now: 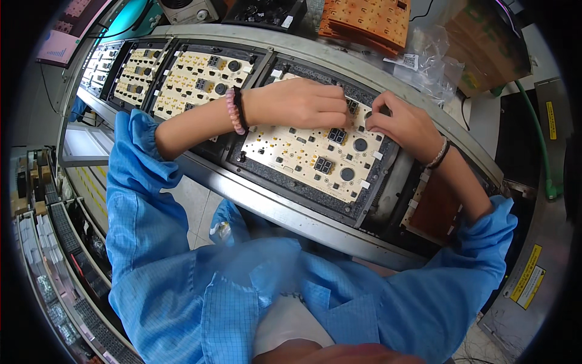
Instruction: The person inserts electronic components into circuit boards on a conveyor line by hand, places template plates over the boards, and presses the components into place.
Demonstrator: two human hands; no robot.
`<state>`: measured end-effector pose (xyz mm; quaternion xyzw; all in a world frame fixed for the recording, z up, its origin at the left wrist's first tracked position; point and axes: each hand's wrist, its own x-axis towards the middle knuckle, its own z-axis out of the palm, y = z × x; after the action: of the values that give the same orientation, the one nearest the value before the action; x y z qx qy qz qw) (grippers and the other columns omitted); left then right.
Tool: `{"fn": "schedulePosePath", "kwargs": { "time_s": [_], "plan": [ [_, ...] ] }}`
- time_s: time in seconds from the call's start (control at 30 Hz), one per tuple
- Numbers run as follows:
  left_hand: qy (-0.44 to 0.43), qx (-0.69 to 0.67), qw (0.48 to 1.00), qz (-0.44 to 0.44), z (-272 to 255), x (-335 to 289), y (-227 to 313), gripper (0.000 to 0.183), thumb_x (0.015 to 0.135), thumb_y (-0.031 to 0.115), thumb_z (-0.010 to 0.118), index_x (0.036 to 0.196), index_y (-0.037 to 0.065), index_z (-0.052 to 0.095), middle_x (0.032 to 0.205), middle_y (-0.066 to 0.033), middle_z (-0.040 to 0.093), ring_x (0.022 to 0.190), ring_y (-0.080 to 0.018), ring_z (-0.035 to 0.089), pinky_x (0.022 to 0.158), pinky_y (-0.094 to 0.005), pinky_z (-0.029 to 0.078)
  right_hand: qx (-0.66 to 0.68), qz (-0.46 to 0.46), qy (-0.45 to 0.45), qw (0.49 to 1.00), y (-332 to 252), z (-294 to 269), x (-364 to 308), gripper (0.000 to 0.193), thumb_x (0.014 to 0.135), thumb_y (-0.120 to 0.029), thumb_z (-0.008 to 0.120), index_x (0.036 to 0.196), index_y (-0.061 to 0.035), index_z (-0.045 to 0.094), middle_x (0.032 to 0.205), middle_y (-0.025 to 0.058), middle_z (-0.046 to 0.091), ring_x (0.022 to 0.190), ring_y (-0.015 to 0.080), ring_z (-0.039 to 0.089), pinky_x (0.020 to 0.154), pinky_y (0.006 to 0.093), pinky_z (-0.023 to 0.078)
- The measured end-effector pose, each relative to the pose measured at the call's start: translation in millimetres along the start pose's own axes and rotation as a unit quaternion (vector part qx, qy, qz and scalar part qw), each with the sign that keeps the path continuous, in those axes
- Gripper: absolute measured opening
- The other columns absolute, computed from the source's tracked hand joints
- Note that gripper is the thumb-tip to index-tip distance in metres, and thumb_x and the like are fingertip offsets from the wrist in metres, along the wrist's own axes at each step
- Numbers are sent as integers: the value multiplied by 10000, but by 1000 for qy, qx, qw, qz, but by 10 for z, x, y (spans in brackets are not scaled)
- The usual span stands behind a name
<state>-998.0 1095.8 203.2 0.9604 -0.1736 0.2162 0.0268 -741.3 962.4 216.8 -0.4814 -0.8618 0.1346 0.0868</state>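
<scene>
A cream circuit board panel (pixel 282 148) lies in a dark carrier frame (pixel 291 182) in front of me. Black seven-segment displays (pixel 324 165) and round black buzzers (pixel 360 145) stand on it, among small yellow parts. Over the panel's far half is my left hand (pixel 306 104), its fingers curled down close to a display (pixel 351 105); whatever they grip is hidden. My right hand (pixel 405 124) reaches the panel's right edge, with thumb and forefinger closed beside a partly covered buzzer (pixel 368 115). Anything within that pinch cannot be made out.
More populated panels (pixel 203 79) sit in carriers leftward along the metal-railed line (pixel 273 219). A brown board (pixel 433 203) lies to the right. Beyond the rail are stacked orange boards (pixel 364 24), clear plastic bags (pixel 427 60), a cardboard box (pixel 488 45) and a black parts bin (pixel 267 13).
</scene>
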Motion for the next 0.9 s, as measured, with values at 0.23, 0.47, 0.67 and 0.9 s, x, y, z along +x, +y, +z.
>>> {"fn": "schedulePosePath", "kwargs": {
  "time_s": [0.23,0.47,0.67,0.9],
  "plan": [
    [-3,-23,999,-22,-86,-121,-15,250,847,128,647,1093,82,645,1087,-3,661,1006,-172,645,766,-293,588,-63,-69,18,995,78,16,-1,113,876,-208,715,968,-160,671,1058,27,589,891,226,633,740,335,518],
    [-13,-13,1000,-16,-48,-101,-16,218,850,126,651,1065,91,643,1059,16,660,1001,-149,646,680,-262,584,-16,-38,21,999,37,-16,57,124,851,-185,719,968,-182,679,1069,18,592,882,212,648,718,322,529],
    [2,-32,999,-20,-10,-72,47,225,865,102,636,1090,95,658,1037,14,656,962,-140,650,648,-258,579,-73,-86,22,993,46,-28,73,149,840,-124,649,975,-185,666,1077,29,597,944,237,645,745,329,539],
    [27,-98,995,-15,9,56,94,226,832,103,622,1058,102,617,1002,1,605,1004,-168,619,693,-282,580,10,-26,-19,999,7,-90,94,188,901,-131,653,1089,-140,646,1086,23,615,931,175,642,754,305,529]
  ]
}}
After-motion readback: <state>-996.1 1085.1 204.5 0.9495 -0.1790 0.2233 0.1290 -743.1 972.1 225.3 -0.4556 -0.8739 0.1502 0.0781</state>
